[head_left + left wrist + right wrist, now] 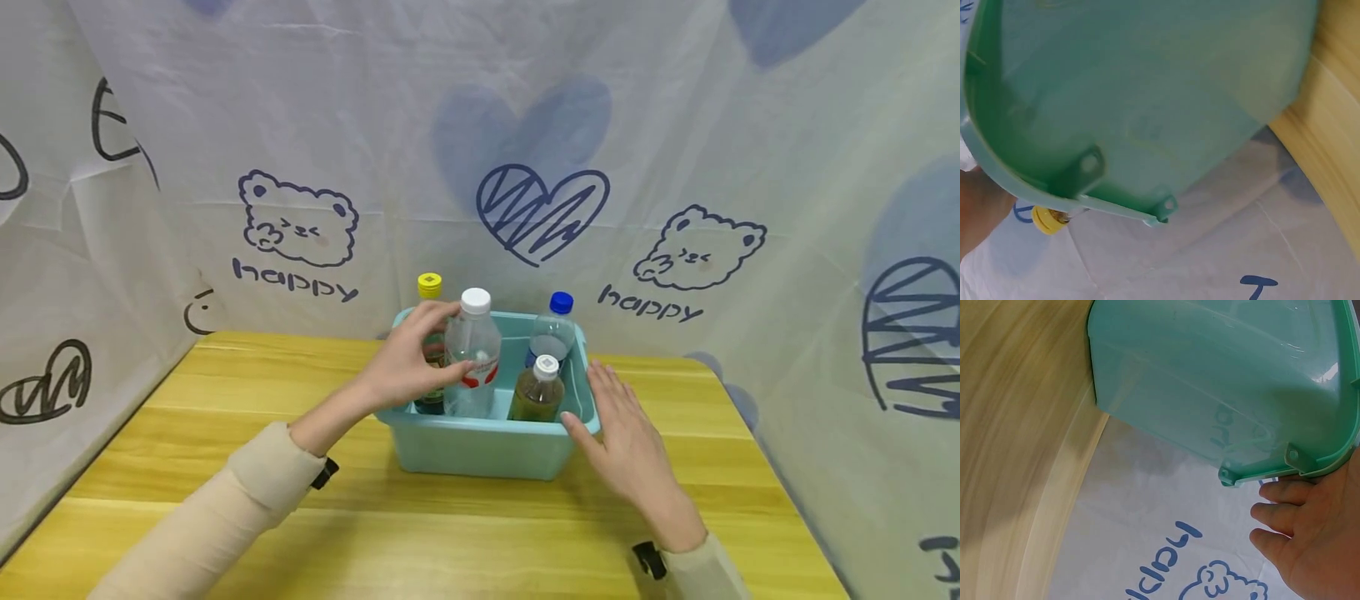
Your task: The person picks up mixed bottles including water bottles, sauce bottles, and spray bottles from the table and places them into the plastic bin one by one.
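Observation:
A light teal plastic bin point(480, 450) stands on the wooden table with several bottles in it. My left hand point(405, 358) reaches over its left side and holds a clear bottle point(472, 342) with a white cap and red label print, thumb in front and fingers behind. My right hand point(626, 433) lies along the right rim, its fingers extended, the thumb at the front corner. In the right wrist view, the fingers point(1275, 515) of that hand show beside the rim. The left wrist view catches only the edge of my left hand point(982, 206).
Behind the left hand stands a yellow-capped bottle point(430, 287), partly hidden. A blue-capped clear bottle point(551, 333) is at the bin's back right, with a white-capped bottle of brownish liquid point(538, 392) before it. A printed white cloth point(420, 192) hangs behind the table point(420, 542).

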The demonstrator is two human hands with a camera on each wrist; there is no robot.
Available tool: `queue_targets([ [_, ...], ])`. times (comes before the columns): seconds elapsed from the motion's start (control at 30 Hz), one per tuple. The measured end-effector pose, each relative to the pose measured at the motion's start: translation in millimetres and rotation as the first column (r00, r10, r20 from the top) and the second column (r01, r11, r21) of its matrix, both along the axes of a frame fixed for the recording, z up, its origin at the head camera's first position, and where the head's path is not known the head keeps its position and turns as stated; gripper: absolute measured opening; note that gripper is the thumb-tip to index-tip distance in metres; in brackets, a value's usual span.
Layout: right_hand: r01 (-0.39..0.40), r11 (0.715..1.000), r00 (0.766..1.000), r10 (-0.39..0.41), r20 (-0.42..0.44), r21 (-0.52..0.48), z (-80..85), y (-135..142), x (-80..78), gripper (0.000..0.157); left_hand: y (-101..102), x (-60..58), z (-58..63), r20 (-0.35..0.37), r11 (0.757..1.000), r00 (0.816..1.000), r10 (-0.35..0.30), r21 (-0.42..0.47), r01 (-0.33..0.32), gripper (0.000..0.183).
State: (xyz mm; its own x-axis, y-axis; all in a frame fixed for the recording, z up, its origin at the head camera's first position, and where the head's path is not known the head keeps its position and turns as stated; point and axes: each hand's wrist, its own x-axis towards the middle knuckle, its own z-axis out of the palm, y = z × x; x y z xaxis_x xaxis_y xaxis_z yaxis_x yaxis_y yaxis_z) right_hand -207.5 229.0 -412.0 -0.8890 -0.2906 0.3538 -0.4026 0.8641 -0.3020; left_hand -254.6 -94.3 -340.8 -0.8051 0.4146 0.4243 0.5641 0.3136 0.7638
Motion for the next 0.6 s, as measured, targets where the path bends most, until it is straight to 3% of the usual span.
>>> queue_targets([
  [0.27, 0.001, 1.000, 1.000, -0.001, -0.006, 0.000, 0.4, 1, 0.0, 0.081, -1, -11.4, -2.9, 0.054, 0.987, 0.994, -0.093, -0.129, 0.099, 0.070],
  [0.6, 0.005, 1.000, 1.000, -0.005, -0.003, 0.000, 0.3, 0, 1.0, 0.081, -3, -21.6, -8.5, 0.132, 0.961, 0.975, -0.177, -0.193, 0.200, 0.063],
])
